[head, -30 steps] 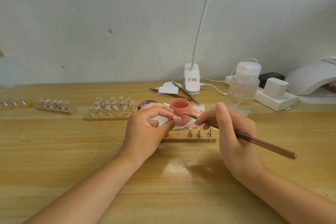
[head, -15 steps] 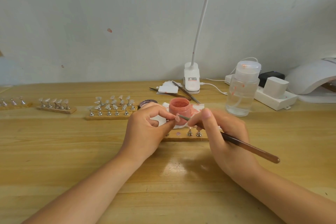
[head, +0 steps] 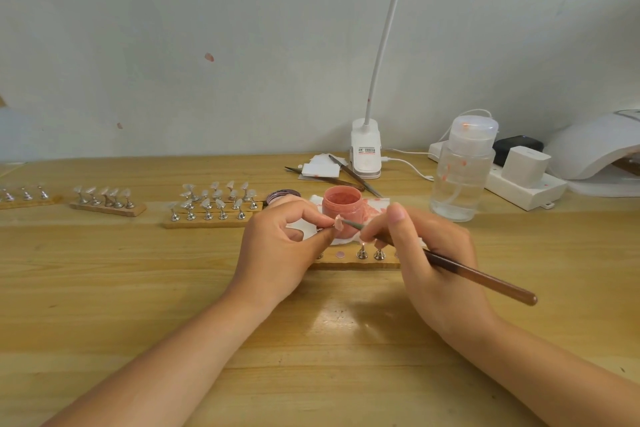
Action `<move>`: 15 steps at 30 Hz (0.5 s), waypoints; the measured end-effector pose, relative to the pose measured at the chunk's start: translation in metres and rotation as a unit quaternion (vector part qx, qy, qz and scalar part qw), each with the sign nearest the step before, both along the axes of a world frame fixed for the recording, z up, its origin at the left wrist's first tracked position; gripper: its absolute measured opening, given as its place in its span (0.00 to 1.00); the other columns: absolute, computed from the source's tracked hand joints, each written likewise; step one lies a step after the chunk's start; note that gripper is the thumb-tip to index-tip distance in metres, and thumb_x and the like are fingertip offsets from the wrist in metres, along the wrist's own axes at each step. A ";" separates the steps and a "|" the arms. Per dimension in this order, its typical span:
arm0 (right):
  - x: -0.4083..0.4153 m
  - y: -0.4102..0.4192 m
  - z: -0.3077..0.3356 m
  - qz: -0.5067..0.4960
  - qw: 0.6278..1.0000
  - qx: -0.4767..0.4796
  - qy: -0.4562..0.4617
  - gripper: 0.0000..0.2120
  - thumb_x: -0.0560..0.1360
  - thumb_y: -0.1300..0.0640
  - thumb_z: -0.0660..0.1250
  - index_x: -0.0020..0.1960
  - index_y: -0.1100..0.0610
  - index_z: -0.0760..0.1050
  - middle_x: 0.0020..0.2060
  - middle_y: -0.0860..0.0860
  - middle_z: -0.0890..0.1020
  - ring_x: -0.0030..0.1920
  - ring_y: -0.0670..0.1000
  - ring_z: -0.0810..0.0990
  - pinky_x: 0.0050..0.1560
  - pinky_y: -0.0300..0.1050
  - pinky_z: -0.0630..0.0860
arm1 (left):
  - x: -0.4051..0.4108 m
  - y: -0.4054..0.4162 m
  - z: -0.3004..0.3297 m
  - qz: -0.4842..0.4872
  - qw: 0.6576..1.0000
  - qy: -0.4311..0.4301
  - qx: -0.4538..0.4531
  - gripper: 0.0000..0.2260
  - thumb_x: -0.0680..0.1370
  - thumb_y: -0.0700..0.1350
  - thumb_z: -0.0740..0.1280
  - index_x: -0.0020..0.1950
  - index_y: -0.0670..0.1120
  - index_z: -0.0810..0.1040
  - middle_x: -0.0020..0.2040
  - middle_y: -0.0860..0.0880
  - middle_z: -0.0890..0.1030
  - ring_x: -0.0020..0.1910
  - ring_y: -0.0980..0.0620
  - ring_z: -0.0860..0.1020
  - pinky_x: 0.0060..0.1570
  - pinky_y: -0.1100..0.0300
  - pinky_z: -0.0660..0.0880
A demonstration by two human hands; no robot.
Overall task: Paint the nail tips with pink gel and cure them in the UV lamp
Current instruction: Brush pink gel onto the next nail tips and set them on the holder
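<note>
The left hand point(head: 277, 246) pinches a nail tip point(head: 338, 221) by its small stand; the right hand point(head: 426, 253) grips the brush point(head: 460, 270), bristles touching the tip (just before the open pink gel jar point(head: 342, 204)). A loose pinch could let the tip twist, smearing gel onto fingers.

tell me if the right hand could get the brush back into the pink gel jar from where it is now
Probably yes. The right hand holds the brush with its tip at the nail tip, and the open pink gel jar stands just behind, nothing between.
</note>
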State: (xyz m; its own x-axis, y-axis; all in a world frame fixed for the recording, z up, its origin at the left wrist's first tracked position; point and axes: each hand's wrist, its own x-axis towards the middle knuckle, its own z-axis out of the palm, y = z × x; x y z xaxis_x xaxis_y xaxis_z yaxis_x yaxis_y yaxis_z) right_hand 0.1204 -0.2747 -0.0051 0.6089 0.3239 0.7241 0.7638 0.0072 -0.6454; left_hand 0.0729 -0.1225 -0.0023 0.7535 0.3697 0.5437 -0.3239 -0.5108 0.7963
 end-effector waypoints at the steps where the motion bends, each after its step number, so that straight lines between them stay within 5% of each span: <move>1: 0.000 0.000 -0.001 0.010 1.000 0.004 0.013 0.23 0.77 0.49 0.53 0.34 0.58 0.79 0.30 0.43 0.80 0.35 0.43 0.79 0.36 0.35 0.73 | 0.000 -0.001 0.000 -0.001 1.000 0.003 -0.003 0.11 0.67 0.39 0.74 0.32 0.54 0.79 0.37 0.55 0.79 0.35 0.66 0.74 0.26 0.71 0.63; 4: 0.000 -0.001 -0.001 0.020 0.999 0.025 0.011 0.24 0.77 0.50 0.53 0.32 0.59 0.79 0.28 0.50 0.80 0.32 0.44 0.78 0.35 0.37 0.73 | 0.000 -0.002 0.002 -0.004 1.000 0.008 -0.017 0.10 0.67 0.40 0.74 0.32 0.53 0.79 0.37 0.63 0.79 0.24 0.64 0.70 0.24 0.72 0.62; 7: 0.000 0.000 0.001 0.016 0.999 0.046 -0.009 0.21 0.78 0.53 0.52 0.34 0.56 0.78 0.31 0.42 0.80 0.36 0.40 0.79 0.38 0.31 0.72 | -0.002 -0.002 0.004 -0.008 1.000 0.011 -0.022 0.07 0.66 0.42 0.74 0.33 0.53 0.80 0.36 0.63 0.80 0.28 0.65 0.74 0.24 0.72 0.64; 10: 0.000 0.000 0.002 0.027 0.997 0.069 0.001 0.18 0.78 0.54 0.52 0.37 0.50 0.77 0.34 0.38 0.81 0.37 0.39 0.79 0.39 0.29 0.71 | -0.003 -0.002 0.003 -0.023 0.999 0.020 -0.035 0.06 0.67 0.40 0.74 0.34 0.52 0.81 0.35 0.63 0.81 0.19 0.60 0.68 0.23 0.74 0.62; 15: 0.002 0.001 0.001 0.033 0.998 0.053 0.003 0.19 0.78 0.54 0.52 0.37 0.53 0.78 0.34 0.43 0.81 0.38 0.42 0.79 0.40 0.34 0.74 | -0.001 -0.001 0.003 -0.052 0.998 0.012 -0.029 0.12 0.69 0.36 0.72 0.35 0.53 0.83 0.37 0.59 0.83 0.34 0.61 0.79 0.30 0.64 0.73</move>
State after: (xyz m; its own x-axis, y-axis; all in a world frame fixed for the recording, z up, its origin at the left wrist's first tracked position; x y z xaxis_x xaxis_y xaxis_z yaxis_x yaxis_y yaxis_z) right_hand 0.1221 -0.2738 -0.0037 0.5927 0.2847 0.7534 0.7559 0.1264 -0.6424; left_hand 0.0715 -0.1238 0.0004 0.8015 0.3187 0.5061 -0.3541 -0.4290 0.8310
